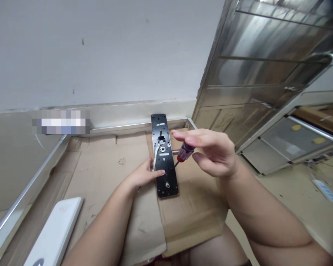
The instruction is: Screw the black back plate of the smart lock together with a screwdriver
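Nearest the camera, the left hand (141, 173) lies open, and its fingers press on the black door-lock plate (161, 129) and cover a white cable (156, 157). The right hand (212, 151) is closed around a red-handled screwdriver (185, 152), and the tip is just at the plate's edge. The plate lies flat on a cardboard sheet (194, 218), with a white panel (54, 231) on the left. Farther away are a stainless steel panel (263, 62) and a grey wall (100, 48).
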A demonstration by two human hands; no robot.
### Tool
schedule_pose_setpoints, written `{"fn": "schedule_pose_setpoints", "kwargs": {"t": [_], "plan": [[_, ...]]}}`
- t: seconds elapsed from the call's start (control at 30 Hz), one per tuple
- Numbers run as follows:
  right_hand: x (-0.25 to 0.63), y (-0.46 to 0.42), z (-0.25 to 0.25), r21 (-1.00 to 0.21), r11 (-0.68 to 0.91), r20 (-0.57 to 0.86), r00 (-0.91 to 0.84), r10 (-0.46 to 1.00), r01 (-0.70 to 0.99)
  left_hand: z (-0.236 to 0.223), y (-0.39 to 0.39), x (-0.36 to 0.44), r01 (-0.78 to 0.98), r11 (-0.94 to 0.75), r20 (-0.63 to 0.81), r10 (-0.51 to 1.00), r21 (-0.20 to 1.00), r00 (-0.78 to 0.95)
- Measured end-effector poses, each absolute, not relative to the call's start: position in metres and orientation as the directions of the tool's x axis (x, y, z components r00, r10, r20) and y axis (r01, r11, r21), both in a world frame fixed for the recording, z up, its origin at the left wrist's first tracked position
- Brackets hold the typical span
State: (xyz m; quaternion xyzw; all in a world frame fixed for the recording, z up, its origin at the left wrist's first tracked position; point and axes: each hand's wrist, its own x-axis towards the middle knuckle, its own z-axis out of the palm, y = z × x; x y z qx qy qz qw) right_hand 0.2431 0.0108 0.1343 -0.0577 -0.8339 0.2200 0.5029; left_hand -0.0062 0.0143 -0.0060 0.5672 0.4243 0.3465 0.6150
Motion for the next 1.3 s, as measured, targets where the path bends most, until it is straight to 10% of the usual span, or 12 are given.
{"fn": "schedule_pose_setpoints", "kwargs": {"t": [1.3], "plan": [[0.2419, 0.0064, 0.1378, -0.304, 0.952, 0.932, -0.215, 0.293, -0.02, -0.0092, 0.016, -0.0073, 0.181, 0.166, -0.229, 0.88, 0.969, 0.416]]}}
